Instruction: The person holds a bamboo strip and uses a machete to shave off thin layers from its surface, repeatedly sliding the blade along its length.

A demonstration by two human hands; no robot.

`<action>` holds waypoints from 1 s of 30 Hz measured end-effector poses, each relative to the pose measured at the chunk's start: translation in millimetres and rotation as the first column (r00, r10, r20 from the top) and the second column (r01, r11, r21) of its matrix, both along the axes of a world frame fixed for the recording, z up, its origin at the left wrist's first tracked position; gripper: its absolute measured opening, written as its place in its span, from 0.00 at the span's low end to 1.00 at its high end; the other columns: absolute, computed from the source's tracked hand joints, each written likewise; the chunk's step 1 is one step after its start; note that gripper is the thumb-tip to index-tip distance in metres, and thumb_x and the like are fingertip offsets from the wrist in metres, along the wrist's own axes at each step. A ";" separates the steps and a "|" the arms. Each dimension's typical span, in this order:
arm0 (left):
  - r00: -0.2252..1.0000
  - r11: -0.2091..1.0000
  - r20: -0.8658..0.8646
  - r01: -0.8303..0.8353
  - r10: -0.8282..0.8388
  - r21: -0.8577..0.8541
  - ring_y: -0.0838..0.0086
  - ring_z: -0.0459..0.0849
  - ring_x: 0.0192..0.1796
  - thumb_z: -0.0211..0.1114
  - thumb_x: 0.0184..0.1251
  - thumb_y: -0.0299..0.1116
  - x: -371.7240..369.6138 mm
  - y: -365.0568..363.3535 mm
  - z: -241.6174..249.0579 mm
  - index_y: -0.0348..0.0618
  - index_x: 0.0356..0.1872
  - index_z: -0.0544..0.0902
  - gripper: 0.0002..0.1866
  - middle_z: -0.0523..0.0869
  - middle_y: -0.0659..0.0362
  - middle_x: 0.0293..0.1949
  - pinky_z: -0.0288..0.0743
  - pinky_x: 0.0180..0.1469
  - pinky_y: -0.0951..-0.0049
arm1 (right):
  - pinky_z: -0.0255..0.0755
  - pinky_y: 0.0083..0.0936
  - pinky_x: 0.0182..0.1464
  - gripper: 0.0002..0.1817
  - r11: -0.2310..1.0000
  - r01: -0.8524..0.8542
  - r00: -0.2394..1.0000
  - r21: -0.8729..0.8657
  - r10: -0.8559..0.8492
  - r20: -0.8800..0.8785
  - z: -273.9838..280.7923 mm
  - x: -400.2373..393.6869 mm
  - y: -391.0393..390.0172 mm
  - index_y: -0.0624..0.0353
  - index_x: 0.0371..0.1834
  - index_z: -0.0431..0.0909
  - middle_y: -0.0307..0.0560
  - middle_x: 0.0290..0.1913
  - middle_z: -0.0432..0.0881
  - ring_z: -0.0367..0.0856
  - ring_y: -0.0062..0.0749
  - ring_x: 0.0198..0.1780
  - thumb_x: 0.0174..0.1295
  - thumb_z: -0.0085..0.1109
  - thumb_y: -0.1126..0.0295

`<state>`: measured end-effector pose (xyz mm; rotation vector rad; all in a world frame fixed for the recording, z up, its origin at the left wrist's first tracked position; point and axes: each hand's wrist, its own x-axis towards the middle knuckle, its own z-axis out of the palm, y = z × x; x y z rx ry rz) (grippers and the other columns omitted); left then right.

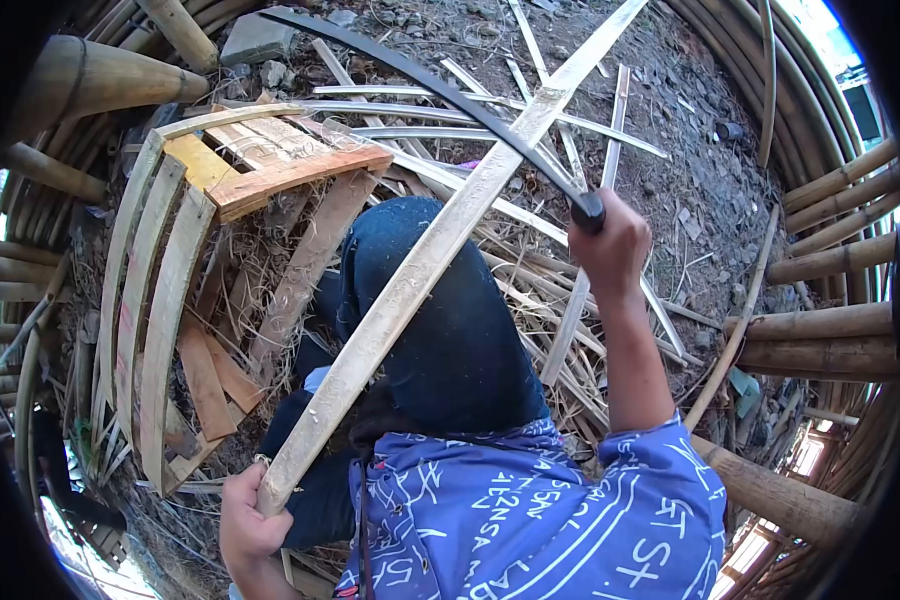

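My left hand [252, 522] is closed around the near end of a long, pale split bamboo strip [410, 275]. The strip slants up and to the right across my raised knee and over the ground beyond. In my right hand [613, 248] is the black handle of a machete, fingers wrapped round it. The long, dark, slightly curved machete blade [400, 70] reaches up to the left and crosses the strip in this view, toward its far part. Small flakes and rough patches show on the strip's face.
A wooden slatted crate [170, 300] lies tipped at the left, with shavings about it. Thin bamboo strips [570, 340] and fibres litter the soil. Thick bamboo poles [820, 340] line the right, more poles [100, 85] the left. A concrete block [257, 38] sits behind the crate.
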<state>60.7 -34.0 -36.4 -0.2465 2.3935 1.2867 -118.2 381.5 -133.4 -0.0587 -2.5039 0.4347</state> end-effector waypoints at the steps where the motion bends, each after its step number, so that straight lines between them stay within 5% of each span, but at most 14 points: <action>1: 1.000 1.000 0.005 0.008 -0.008 -0.001 0.83 0.60 0.21 0.53 0.33 0.23 2.0 -1.8 0.9 0.34 0.23 0.72 0.09 0.63 0.61 0.15 0.58 0.23 0.78 | 0.73 0.39 0.27 0.10 0.998 0.062 0.996 -0.030 -0.060 0.061 -3.0 -6.7 6.8 0.58 0.20 0.73 0.53 0.18 0.78 0.82 0.50 0.25 0.56 0.60 0.68; 6: 0.999 0.994 -0.022 -0.048 0.046 -0.094 0.85 0.60 0.20 0.55 0.34 0.24 3.0 -1.5 5.7 0.35 0.20 0.69 0.08 0.62 0.60 0.14 0.57 0.21 0.78 | 0.74 0.39 0.29 0.08 0.967 0.223 0.968 -0.125 -0.205 0.142 8.6 -18.8 21.9 0.57 0.25 0.78 0.52 0.20 0.81 0.83 0.51 0.27 0.54 0.63 0.66; 10: 0.989 0.976 -0.146 -0.042 0.011 -0.212 0.80 0.62 0.17 0.56 0.35 0.24 13.7 -1.9 6.5 0.36 0.20 0.68 0.07 0.62 0.58 0.13 0.59 0.21 0.77 | 0.73 0.40 0.29 0.08 0.998 0.031 0.995 -0.046 -0.027 0.096 11.9 1.8 15.3 0.58 0.24 0.76 0.51 0.21 0.81 0.82 0.51 0.27 0.53 0.62 0.67; 12: 0.954 0.926 -0.297 -0.075 -0.042 -0.369 0.67 0.67 0.13 0.58 0.35 0.24 17.7 2.3 10.1 0.37 0.20 0.69 0.08 0.65 0.54 0.12 0.63 0.21 0.73 | 0.72 0.42 0.29 0.08 0.986 -0.024 0.990 0.166 0.000 0.142 10.4 0.0 17.8 0.58 0.23 0.73 0.52 0.22 0.81 0.82 0.51 0.28 0.53 0.61 0.68; 13: 0.954 0.927 -0.298 -0.077 -0.040 -0.368 0.67 0.67 0.13 0.58 0.35 0.24 20.1 2.3 10.6 0.37 0.20 0.69 0.08 0.65 0.54 0.12 0.63 0.21 0.73 | 0.72 0.43 0.29 0.08 0.986 0.016 0.987 0.167 -0.042 0.157 10.2 -3.4 17.1 0.58 0.21 0.72 0.52 0.21 0.80 0.82 0.51 0.27 0.53 0.60 0.69; 15: 0.919 0.879 -0.369 -0.058 -0.138 -0.474 0.51 0.71 0.15 0.63 0.36 0.25 25.1 3.3 11.0 0.37 0.22 0.72 0.10 0.69 0.49 0.13 0.67 0.22 0.66 | 0.72 0.42 0.29 0.08 0.988 0.060 0.983 0.143 -0.084 0.166 9.1 -3.7 17.8 0.57 0.22 0.73 0.52 0.21 0.80 0.81 0.51 0.27 0.53 0.60 0.69; 18: 0.895 0.814 -0.409 -0.099 -0.179 -0.573 0.48 0.75 0.19 0.66 0.36 0.27 31.0 7.8 7.3 0.37 0.25 0.75 0.12 0.73 0.47 0.15 0.69 0.24 0.61 | 0.72 0.42 0.28 0.06 0.993 0.082 0.988 0.083 -0.092 0.122 15.9 2.7 6.3 0.56 0.23 0.75 0.52 0.19 0.78 0.81 0.51 0.25 0.54 0.59 0.69; 19: 0.927 0.845 -0.370 -0.146 -0.064 -0.514 0.49 0.77 0.20 0.68 0.36 0.28 33.7 10.1 8.3 0.37 0.27 0.77 0.13 0.76 0.47 0.17 0.69 0.27 0.59 | 0.72 0.41 0.27 0.06 0.999 0.014 0.991 0.041 -0.020 0.136 19.3 10.5 1.1 0.56 0.24 0.76 0.51 0.19 0.78 0.81 0.50 0.24 0.54 0.60 0.68; 21: 0.920 0.812 -0.378 -0.143 -0.101 -0.566 0.49 0.77 0.21 0.68 0.36 0.28 38.1 9.9 7.3 0.37 0.28 0.77 0.13 0.76 0.48 0.17 0.69 0.27 0.59 | 0.71 0.39 0.24 0.08 0.991 -0.124 0.986 0.047 0.117 0.117 16.5 20.2 -3.7 0.56 0.22 0.75 0.50 0.18 0.78 0.80 0.49 0.20 0.56 0.60 0.68; 24: 0.888 0.756 -0.422 -0.148 -0.182 -0.637 0.50 0.77 0.21 0.67 0.36 0.27 43.2 9.9 8.4 0.36 0.29 0.77 0.14 0.76 0.48 0.16 0.69 0.27 0.59 | 0.71 0.39 0.25 0.09 0.974 -0.142 0.979 0.178 0.111 0.172 12.2 13.1 2.8 0.57 0.21 0.73 0.50 0.17 0.77 0.80 0.49 0.21 0.56 0.59 0.68; 26: 0.859 0.735 -0.465 -0.171 -0.216 -0.656 0.50 0.77 0.20 0.67 0.36 0.27 47.5 11.6 9.1 0.36 0.29 0.77 0.14 0.75 0.49 0.16 0.69 0.26 0.59 | 0.71 0.43 0.26 0.10 1.000 0.004 0.964 0.030 -0.011 0.267 10.4 -3.4 13.9 0.58 0.21 0.72 0.53 0.18 0.78 0.80 0.50 0.22 0.56 0.59 0.67; 30: 0.841 0.743 -0.498 -0.191 -0.214 -0.641 0.52 0.77 0.20 0.67 0.36 0.27 49.2 11.6 7.9 0.34 0.30 0.77 0.15 0.74 0.49 0.15 0.68 0.25 0.59 | 0.71 0.42 0.26 0.10 0.991 -0.024 0.983 0.135 -0.001 0.185 18.4 1.4 6.2 0.58 0.22 0.71 0.53 0.18 0.78 0.80 0.51 0.23 0.56 0.59 0.69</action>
